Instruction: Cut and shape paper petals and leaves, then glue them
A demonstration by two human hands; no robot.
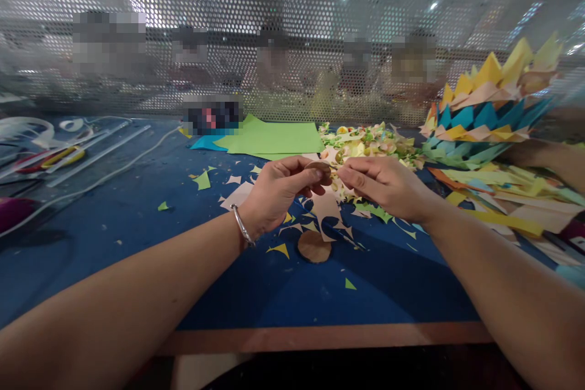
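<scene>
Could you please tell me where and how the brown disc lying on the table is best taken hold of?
Probably by its near rim, coming from the front: the disc looks thin and lies flat on the table, so only its edge offers a grip, and paper scraps crowd its far side.

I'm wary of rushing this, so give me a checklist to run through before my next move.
1. Left hand has hold of a brown disc: ok.
2. Right hand fingertips pinched together beside that disc: ok.
3. Anything between the right fingertips: cannot tell, too small.
4. Second disc flat and uncovered on the table: ok.
5. Area below the hands free of scraps: not ok, several lie there.
6. White cable clear of both hands: ok.
</scene>
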